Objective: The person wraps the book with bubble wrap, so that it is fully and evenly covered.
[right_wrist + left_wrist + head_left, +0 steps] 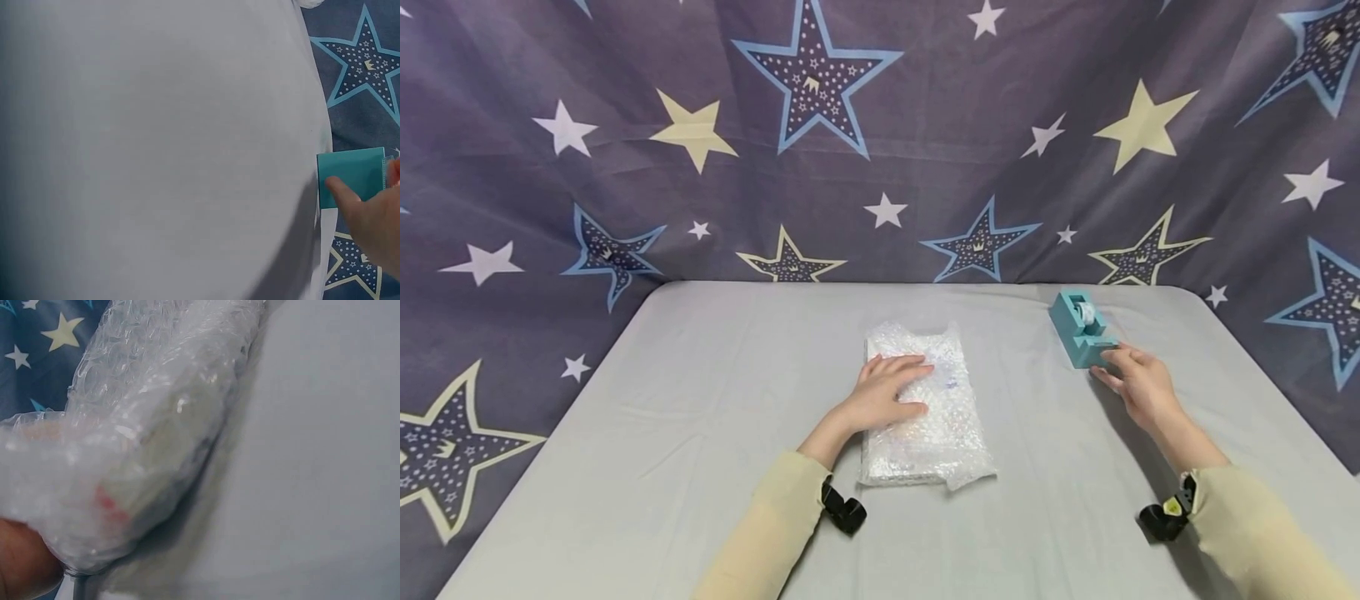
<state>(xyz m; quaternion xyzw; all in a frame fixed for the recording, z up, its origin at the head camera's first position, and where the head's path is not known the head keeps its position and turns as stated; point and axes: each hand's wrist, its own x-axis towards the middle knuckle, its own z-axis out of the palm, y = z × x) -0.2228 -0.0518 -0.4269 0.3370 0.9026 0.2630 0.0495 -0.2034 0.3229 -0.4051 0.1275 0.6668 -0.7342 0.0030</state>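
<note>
A flat package in clear bubble wrap (pixel 943 417) lies on the table, a blue mark showing through. My left hand (pixel 883 396) rests on its left half with the fingers spread. In the left wrist view the bubble wrap (pixel 156 437) looms close, a red patch under it, and part of a finger (pixel 25 562) shows at the lower left. At the back right stands a teal tape dispenser (pixel 1078 333) with a roll of tape (pixel 1086 313). My right hand (pixel 1138 383) grips its near end, thumb (pixel 344 195) against the teal front face (pixel 350 175) and fingers by the cutter.
A pale grey cloth covers the table (pixel 700 375). Behind it hangs a dark curtain (pixel 917 150) printed with stars. Each wrist carries a black camera strap, on the left (pixel 844 508) and on the right (pixel 1165 517).
</note>
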